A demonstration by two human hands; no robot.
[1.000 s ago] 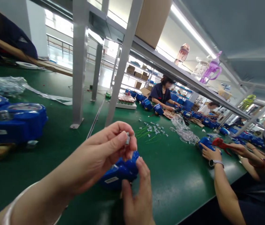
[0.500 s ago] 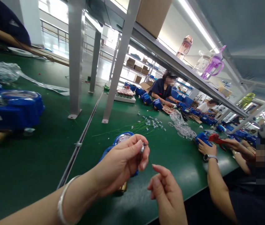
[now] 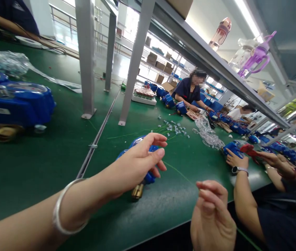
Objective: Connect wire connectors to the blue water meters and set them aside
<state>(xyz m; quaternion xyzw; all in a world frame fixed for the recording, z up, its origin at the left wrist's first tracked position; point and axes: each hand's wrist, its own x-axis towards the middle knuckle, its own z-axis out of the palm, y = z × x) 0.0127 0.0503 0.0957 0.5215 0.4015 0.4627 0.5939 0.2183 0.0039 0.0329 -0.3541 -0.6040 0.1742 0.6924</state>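
My left hand (image 3: 137, 160), with a silver bangle at its wrist, hovers over a blue meter (image 3: 150, 178) with a brass fitting (image 3: 137, 191). Its fingers are curved and apart, and nothing shows in them. Thumb and fingers of my right hand (image 3: 212, 212) pinch a thin green wire (image 3: 180, 172) at the lower right. The wire runs from beside my left hand to the right hand, and a stretch of green shows beyond it. Where the wire's left end sits is hidden. Several small clear pieces (image 3: 174, 128) and more green wires lie on the table behind the meter.
Other blue meters (image 3: 19, 101) stand at the left by a clear plastic bag (image 3: 4, 61). Metal posts (image 3: 86, 62) and a table seam (image 3: 103, 125) lie ahead. At right, a co-worker's hands hold a blue meter (image 3: 233, 149) and a red tool (image 3: 248, 150).
My right hand has moved right and closed on the green wire, which is now drawn out. My left hand has opened from its pinch; the small metallic-looking piece no longer shows in it.
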